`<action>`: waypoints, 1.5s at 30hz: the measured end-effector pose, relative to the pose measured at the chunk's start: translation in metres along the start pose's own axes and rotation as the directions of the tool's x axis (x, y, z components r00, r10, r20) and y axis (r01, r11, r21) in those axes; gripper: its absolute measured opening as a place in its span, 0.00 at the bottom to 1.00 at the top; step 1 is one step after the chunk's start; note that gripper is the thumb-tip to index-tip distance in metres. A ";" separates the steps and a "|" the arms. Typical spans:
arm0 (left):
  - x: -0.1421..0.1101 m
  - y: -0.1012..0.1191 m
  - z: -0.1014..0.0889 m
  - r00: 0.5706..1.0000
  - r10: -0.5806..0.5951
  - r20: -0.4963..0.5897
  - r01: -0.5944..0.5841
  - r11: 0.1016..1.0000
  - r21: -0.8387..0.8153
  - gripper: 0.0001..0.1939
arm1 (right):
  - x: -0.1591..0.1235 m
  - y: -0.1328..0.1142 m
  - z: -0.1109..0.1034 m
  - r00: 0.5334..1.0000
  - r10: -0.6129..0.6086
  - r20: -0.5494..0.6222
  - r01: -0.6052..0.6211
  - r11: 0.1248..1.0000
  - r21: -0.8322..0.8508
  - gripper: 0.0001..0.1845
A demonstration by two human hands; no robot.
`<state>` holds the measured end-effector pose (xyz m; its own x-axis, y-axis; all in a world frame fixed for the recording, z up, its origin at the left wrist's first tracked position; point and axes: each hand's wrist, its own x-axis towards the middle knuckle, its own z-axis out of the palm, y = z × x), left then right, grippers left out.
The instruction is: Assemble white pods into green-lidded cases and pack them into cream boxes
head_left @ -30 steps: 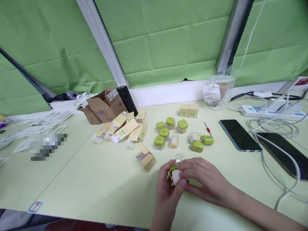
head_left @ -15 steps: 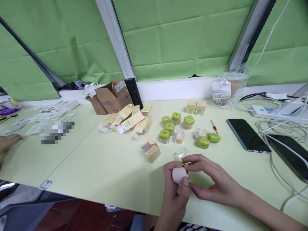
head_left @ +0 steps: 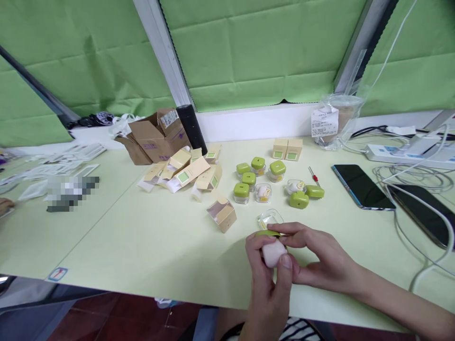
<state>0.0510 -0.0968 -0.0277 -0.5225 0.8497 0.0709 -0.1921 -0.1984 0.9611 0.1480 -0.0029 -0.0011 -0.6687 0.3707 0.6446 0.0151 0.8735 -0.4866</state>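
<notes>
My left hand (head_left: 267, 274) is closed round a small pale rounded case (head_left: 273, 254), its thumb on the near side. A green cap (head_left: 267, 233) shows at the case's far edge, partly hidden by fingers. My right hand (head_left: 316, 258) pinches the cap and case from the right, fingertips on the green edge. Just beyond my fingers lies an open clear plastic box (head_left: 267, 218). Farther back stand several small clear boxes with green lids (head_left: 241, 190), one uncovered box (head_left: 263, 192) with a pale thing inside, and loose green lids (head_left: 299, 200).
An open small carton (head_left: 223, 215) lies left of my hands, with a heap of flattened cartons (head_left: 188, 174) behind it. Also here are a brown box (head_left: 156, 137), a black cylinder (head_left: 192, 128), a screwdriver (head_left: 314, 177), phones (head_left: 362, 186) and cables. Another person's hand (head_left: 5, 206) is far left.
Both my hands have shifted slightly right in view with the pale case, and more of the green cap shows. The right fingers have closed in on it. The view has moved a little.
</notes>
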 end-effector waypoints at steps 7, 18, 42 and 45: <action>-0.001 0.001 0.004 0.998 -0.021 -0.061 0.022 1.000 0.018 0.17 | -0.004 0.003 0.000 0.993 -0.117 -0.010 0.114 0.980 -0.164 0.11; 0.009 0.000 -0.005 0.970 -0.101 0.223 0.121 0.990 -0.077 0.20 | -0.001 0.007 -0.013 0.986 -0.046 0.162 0.072 0.985 -0.157 0.27; 0.012 0.005 -0.005 0.875 -0.451 0.176 0.484 0.832 -0.270 0.24 | -0.010 0.013 -0.001 0.988 0.153 -0.005 -0.152 0.980 0.131 0.21; 0.013 0.004 -0.001 0.906 -0.397 0.148 0.424 0.847 -0.321 0.22 | -0.008 0.009 0.000 0.972 0.233 -0.040 -0.223 0.959 0.177 0.20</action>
<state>0.0427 -0.0872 -0.0235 -0.2741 0.9206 -0.2782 -0.6511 0.0353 0.7582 0.1539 0.0023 -0.0109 -0.6165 0.5765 0.5363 0.0320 0.6989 -0.7145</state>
